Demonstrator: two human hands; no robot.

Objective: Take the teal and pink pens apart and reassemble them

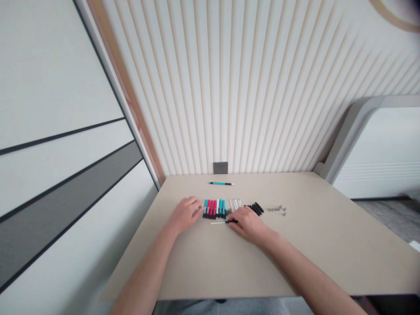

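My left hand (pixel 185 214) rests on the tabletop, its fingertips next to a row of upright-laid pen barrels (pixel 214 209) in teal, pink and black. Whether those fingers pinch anything small is hidden. My right hand (pixel 249 225) grips a black pen part with a thin white tube (pixel 219 222) sticking out to the left. Past that hand lie white pen pieces (pixel 235 203), black pen pieces (pixel 254 209) and small metal parts (pixel 276 210). One whole teal-and-black mechanical pencil (pixel 222 183) lies alone near the wall.
The beige table (pixel 295 249) meets a ribbed white wall with a grey socket (pixel 220 168) at its far edge. A white panelled wall stands at the left, and a white cabinet (pixel 377 148) stands beyond the right corner.
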